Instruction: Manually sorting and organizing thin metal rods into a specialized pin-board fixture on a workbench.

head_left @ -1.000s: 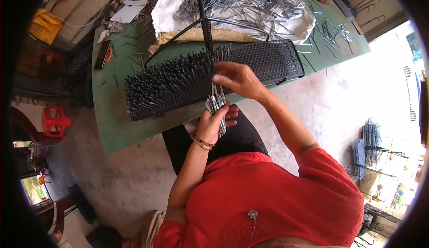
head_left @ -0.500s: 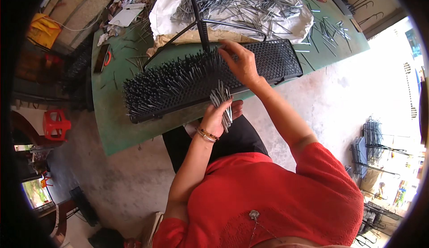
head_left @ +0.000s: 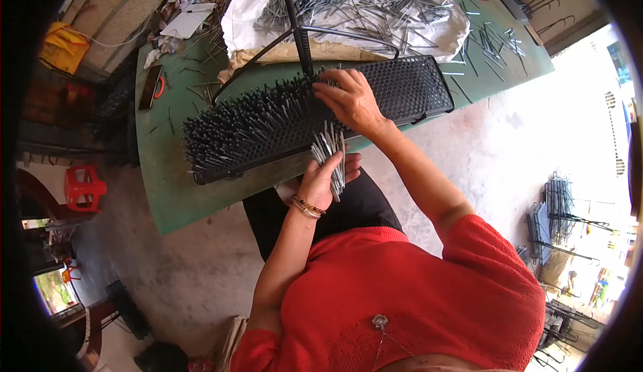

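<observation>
My left hand [head_left: 317, 183] is closed around a bundle of thin grey metal rods [head_left: 328, 145], its thumb across them. It is held just off the near edge of a long black rack with a perforated top [head_left: 410, 89]. Many dark-tipped rods [head_left: 244, 123] stand close together in the holes of the rack's left half, while its right part shows bare holes. Over the middle, where the standing rods end, is my right hand [head_left: 356, 104]. Its fingers are drawn together pointing left, and whatever lies between their tips is hidden.
The rack rests on a green table [head_left: 161, 194]. Behind it, a white sheet [head_left: 244, 20] holds a heap of loose rods [head_left: 362, 0]. A black metal stand [head_left: 299, 37] rises behind the rack. A phone [head_left: 151, 84] and an orange-handled tool [head_left: 161, 88] lie at left; a red stool [head_left: 85, 188] stands beyond.
My right hand has shifted slightly left and down over the rack, its fingers now closer together. The bundle in my left hand has barely moved.
</observation>
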Demonstrator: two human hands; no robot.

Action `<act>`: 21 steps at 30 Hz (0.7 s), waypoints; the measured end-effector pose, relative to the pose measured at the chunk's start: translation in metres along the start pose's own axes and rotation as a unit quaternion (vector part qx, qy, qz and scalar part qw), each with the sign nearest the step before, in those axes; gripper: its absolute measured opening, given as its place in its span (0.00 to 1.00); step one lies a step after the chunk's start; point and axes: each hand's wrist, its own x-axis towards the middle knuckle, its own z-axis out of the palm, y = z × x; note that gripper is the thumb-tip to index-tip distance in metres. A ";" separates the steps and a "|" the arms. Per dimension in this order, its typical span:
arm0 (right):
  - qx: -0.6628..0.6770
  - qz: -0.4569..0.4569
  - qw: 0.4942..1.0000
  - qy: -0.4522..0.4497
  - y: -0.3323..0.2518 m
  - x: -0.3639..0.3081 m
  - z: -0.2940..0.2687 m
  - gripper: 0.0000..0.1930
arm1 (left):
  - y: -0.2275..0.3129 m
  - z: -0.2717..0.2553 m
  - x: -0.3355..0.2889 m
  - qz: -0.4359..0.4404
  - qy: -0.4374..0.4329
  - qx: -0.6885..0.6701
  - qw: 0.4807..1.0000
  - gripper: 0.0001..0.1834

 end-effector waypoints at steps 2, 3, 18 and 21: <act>0.005 0.017 1.000 0.012 -0.003 0.000 -0.003 0.13 | 0.002 -0.001 -0.001 0.010 -0.004 0.012 1.000 0.12; 0.010 0.033 0.999 0.025 -0.005 -0.001 -0.005 0.12 | 0.003 0.000 -0.003 0.011 -0.004 0.012 1.000 0.12; 0.365 0.428 0.821 -0.096 -0.012 0.011 -0.036 0.14 | 0.004 -0.007 -0.009 0.018 -0.030 0.085 0.996 0.14; 0.303 0.370 0.875 -0.072 -0.010 0.021 -0.029 0.13 | 0.003 -0.008 -0.007 0.011 -0.015 0.058 0.998 0.14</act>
